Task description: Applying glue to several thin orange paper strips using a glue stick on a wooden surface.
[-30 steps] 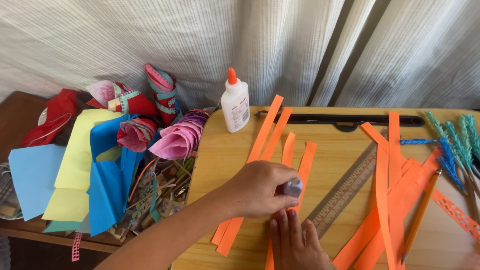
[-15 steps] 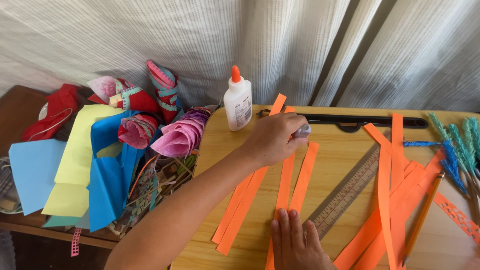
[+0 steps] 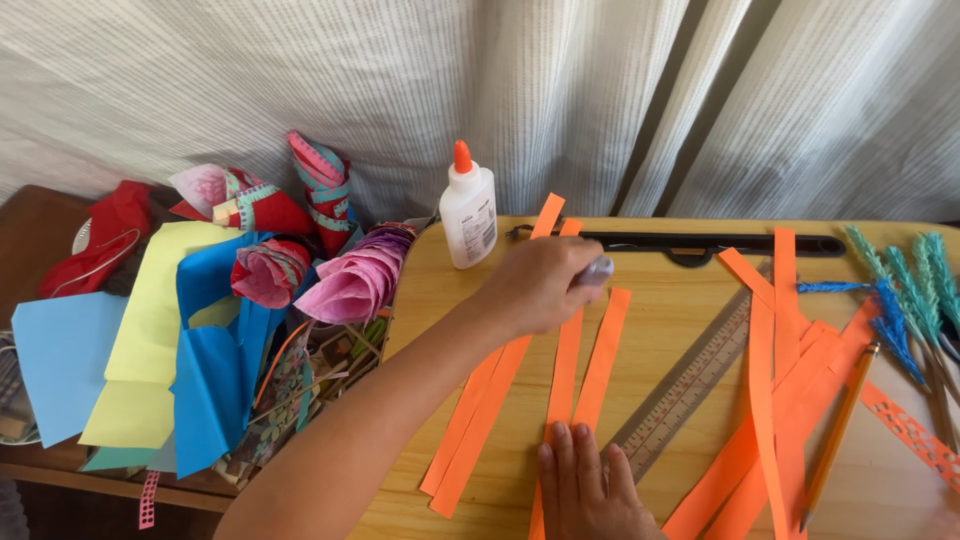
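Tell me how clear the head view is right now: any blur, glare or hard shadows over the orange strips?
Head view: daylight through the curtain, soft and even, no glare on the table. The left hand and the small grey thing it grips look slightly motion-blurred. The right hand, flat on an orange strip, is sharp. Shadows are faint.

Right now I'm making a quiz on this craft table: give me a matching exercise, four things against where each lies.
Things:
1. glue bottle
2. ruler
3. pencil
4. blue paper sheet

Places:
A. far left, off the tabletop
B. right side, beside the loose orange strips
C. upright at the table's back edge
D. flat, just right of the strip being worked

Pairs: 1-C, 2-D, 3-B, 4-A
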